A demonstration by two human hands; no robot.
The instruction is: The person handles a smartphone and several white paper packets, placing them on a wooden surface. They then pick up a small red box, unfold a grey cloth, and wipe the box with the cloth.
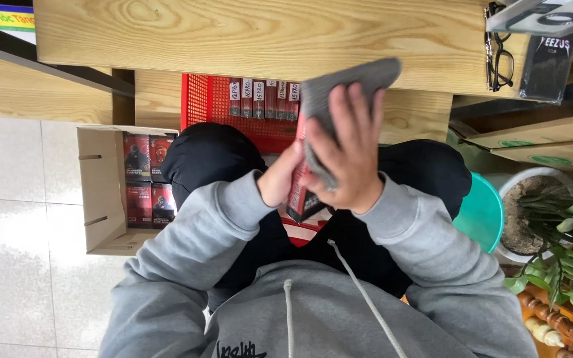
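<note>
My left hand [278, 179] grips a slim red and black box [298, 195] from its left side, holding it upright above my lap. My right hand [345, 149] presses a grey cloth [339, 86] flat against the box's right face, with fingers spread over the cloth. The cloth sticks out above my fingertips and hides most of the box. Both arms are in grey sleeves.
A red perforated basket [207, 99] with several labelled slim boxes stands under a wooden shelf [253, 33]. An open cardboard carton [101, 192] of red boxes sits at left on the tiled floor. A teal stool [482, 212], potted plant [565, 232] and hanging black glasses [499, 59] are at right.
</note>
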